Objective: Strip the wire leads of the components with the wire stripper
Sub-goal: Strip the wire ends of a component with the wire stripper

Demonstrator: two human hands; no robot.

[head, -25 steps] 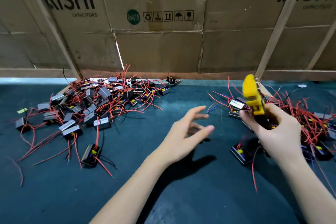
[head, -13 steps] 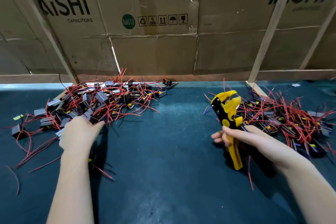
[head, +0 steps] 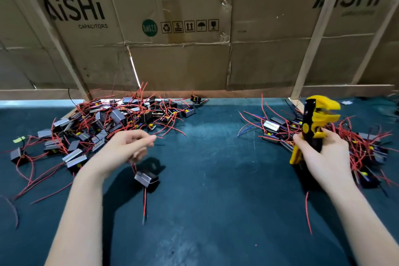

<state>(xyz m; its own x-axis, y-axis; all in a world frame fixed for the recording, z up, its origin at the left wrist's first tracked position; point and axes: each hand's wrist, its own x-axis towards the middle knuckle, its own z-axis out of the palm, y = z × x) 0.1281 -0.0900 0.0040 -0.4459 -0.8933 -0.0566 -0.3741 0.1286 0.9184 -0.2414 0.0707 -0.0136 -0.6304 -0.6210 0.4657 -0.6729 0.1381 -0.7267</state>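
Observation:
My left hand (head: 127, 150) is raised over the mat and pinches the red wire lead of a small black component (head: 146, 179), which dangles below it with another red lead hanging down. My right hand (head: 323, 155) grips the handles of the yellow and black wire stripper (head: 313, 123), held upright with its jaws open and pointing right. The two hands are well apart. A pile of black components with red leads (head: 103, 123) lies at the back left. A second pile (head: 356, 142) lies at the right, behind my right hand.
The work surface is a dark teal mat (head: 216, 201). Cardboard sheets (head: 183, 60) and wooden slats (head: 311, 49) wall off the back of the bench. Loose red wires (head: 308, 211) trail from both piles onto the mat.
My left hand reached into the left pile and has come back toward the middle with one component hanging from its lead. My right hand turned the stripper upright and raised it.

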